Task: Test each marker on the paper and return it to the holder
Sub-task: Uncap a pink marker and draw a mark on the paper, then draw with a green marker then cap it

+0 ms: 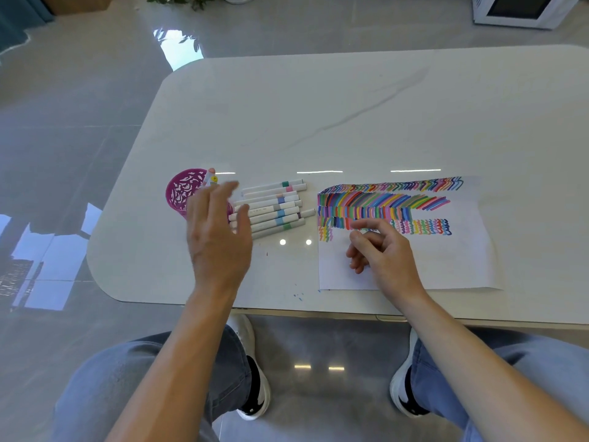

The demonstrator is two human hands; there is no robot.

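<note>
White marble-veined table (350, 106) bears a scribbled white paper sheet (446, 263), a row of white capped markers (274, 205) and a magenta perforated round holder (181, 189) with one white marker (210, 177) inside. My left hand (216, 231) hovers beside the holder, fingers spread and empty; my right hand (382, 250) hangs loosely curled over the paper, gripping nothing.

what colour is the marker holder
The holder is magenta with a white swirly openwork pattern; head view.

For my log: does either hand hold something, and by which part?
Nothing is held. Left hand open above the markers; right hand loosely curled over paper.
</note>
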